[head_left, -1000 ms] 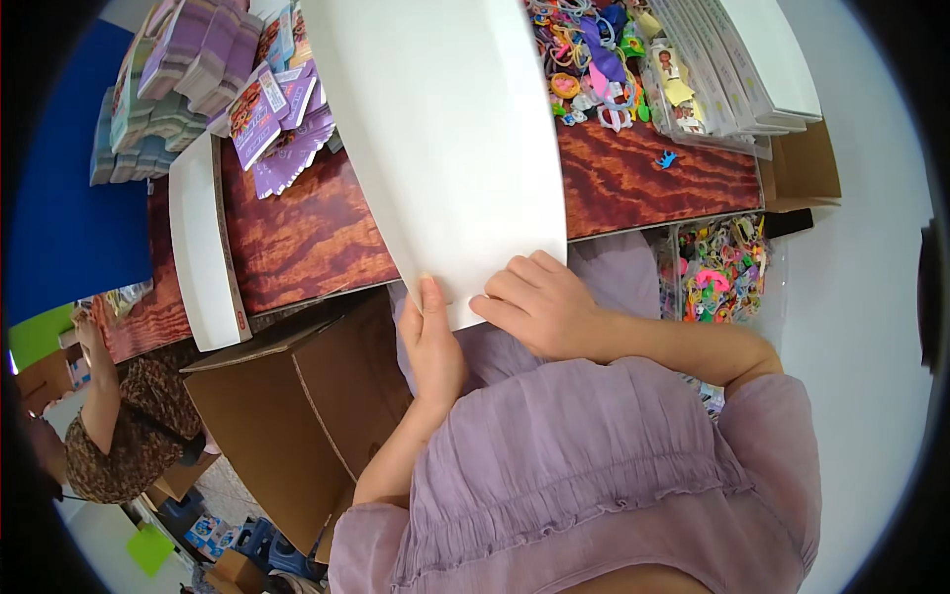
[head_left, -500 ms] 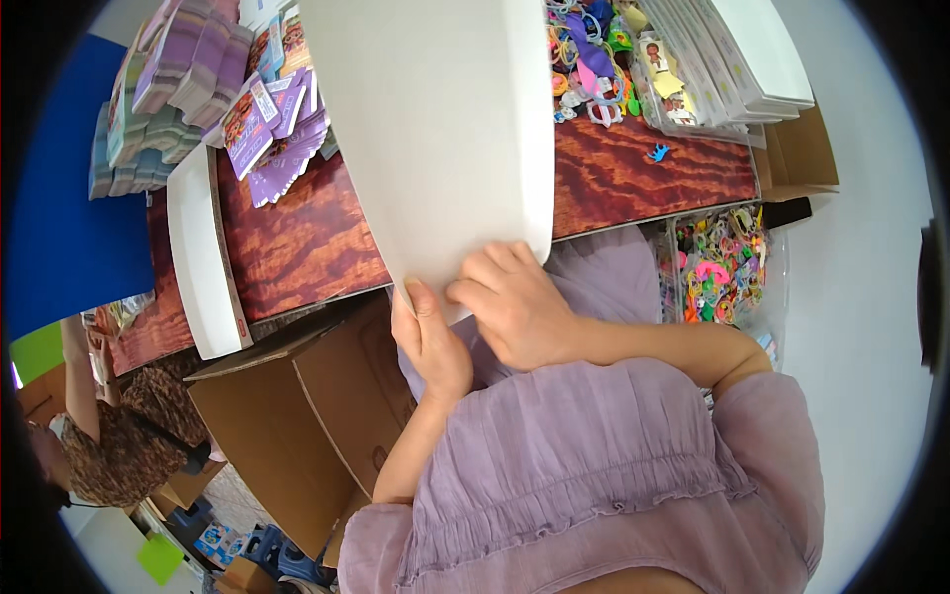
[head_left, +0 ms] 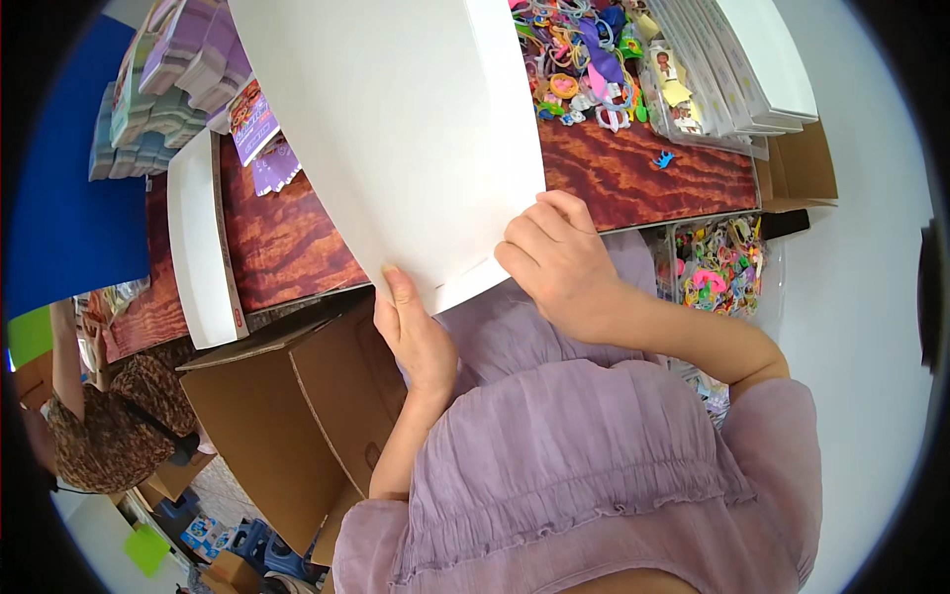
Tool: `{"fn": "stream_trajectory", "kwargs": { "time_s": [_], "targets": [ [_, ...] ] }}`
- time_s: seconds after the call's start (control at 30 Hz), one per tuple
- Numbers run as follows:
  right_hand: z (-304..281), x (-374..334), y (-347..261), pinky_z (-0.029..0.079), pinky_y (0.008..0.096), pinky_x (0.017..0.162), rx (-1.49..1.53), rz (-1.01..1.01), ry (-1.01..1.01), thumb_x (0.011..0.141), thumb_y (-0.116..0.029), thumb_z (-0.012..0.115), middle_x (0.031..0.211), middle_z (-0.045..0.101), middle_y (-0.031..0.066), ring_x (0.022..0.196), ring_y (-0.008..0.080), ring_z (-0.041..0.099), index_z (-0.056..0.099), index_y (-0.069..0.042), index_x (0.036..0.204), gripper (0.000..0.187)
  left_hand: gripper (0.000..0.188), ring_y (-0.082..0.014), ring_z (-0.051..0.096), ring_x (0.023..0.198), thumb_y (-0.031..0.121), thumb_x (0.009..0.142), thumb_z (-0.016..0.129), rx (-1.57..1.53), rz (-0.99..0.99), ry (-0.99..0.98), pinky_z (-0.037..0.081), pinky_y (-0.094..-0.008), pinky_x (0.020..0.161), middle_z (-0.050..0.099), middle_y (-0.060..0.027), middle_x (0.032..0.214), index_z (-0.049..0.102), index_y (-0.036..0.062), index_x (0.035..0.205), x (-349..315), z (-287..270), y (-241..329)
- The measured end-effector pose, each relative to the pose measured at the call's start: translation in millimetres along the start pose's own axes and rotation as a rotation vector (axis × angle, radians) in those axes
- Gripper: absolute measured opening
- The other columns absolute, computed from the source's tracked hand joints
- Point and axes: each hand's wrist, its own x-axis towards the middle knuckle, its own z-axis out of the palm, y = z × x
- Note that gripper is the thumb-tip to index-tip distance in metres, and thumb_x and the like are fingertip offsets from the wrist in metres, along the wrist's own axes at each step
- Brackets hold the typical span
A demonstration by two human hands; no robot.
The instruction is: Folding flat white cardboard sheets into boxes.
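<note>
A long white cardboard tray (head_left: 406, 148) with a low folded wall along its right side reaches from my hands to the far edge of view. My left hand (head_left: 416, 332) grips its near left corner, thumb on top and fingers underneath. At the near right corner my right hand (head_left: 559, 262) is closed on the edge, its fingers curled over the side wall. The near end panel lies almost flat, with a small slit in it. Part of the table and several purple packets are hidden under the tray.
A second white tray (head_left: 201, 238) lies on the red-brown table (head_left: 633, 183) at the left. Purple booklets (head_left: 262, 134), stacks of cards (head_left: 188, 59) and loose small toys (head_left: 584, 59) surround the work. An open cardboard box (head_left: 287, 416) stands below the table edge. Another person (head_left: 119, 416) works at far left.
My right hand has moved from the middle of the near end to the right corner. The tray has shifted left and tilted, its near panel now opened flatter.
</note>
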Motion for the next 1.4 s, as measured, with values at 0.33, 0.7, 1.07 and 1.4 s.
{"fn": "stream_trajectory", "kwargs": {
  "time_s": [0.33, 0.7, 1.07, 1.4],
  "targets": [
    [-5.4, 1.2, -6.0, 0.031, 0.0549, 0.116, 0.117, 0.087, -0.097, 0.078, 0.0, 0.061, 0.093, 0.055, 0.0088, 0.102, 0.0292, 0.054, 0.062, -0.004, 0.088, 0.011, 0.04, -0.0088, 0.057, 0.097, 0.029, 0.115, 0.043, -0.15, 0.021, -0.014, 0.047, -0.0269, 0.086, 0.066, -0.0038, 0.108, 0.063, -0.0058, 0.122, -2.4, 8.1, 7.8],
    [-14.0, -0.5, -8.0, 0.029, 0.0573, 0.118, 0.096, 0.156, -0.33, 0.077, -0.001, 0.065, 0.102, 0.058, 0.0097, 0.105, 0.03, 0.055, 0.066, -0.004, 0.096, 0.019, 0.037, -0.0078, 0.051, 0.088, 0.026, 0.114, 0.046, -0.023, 0.11, -0.008, 0.044, -0.0255, 0.079, 0.062, -0.0002, 0.097, 0.064, -0.0064, 0.118, -4.3, 17.5, 3.9],
    [-95.7, 94.3, 39.7, 0.042, 0.05, 0.108, -0.382, -0.247, 0.241, 0.082, -0.016, 0.069, 0.128, 0.066, 0.0117, 0.128, 0.0296, 0.058, 0.068, -0.009, 0.123, 0.042, 0.029, -0.0062, 0.031, 0.074, 0.011, 0.102, 0.059, 0.579, 0.293, -0.494, 0.027, -0.0266, 0.062, 0.036, 0.0062, 0.078, 0.043, 0.0039, 0.079, 77.3, -70.9, 67.6],
    [-53.7, 75.5, 65.6, 0.052, 0.0463, 0.073, 0.173, 0.147, -0.049, 0.095, -0.013, 0.058, 0.089, 0.069, 0.0147, 0.085, 0.0365, 0.068, 0.067, -0.008, 0.101, 0.012, 0.092, -0.0319, 0.051, 0.14, 0.074, 0.104, 0.025, -0.247, 0.184, -0.146, 0.04, -0.0488, 0.118, 0.054, -0.021, 0.149, 0.036, -0.0001, 0.157, 121.7, -95.0, 63.8]
  ]
}}
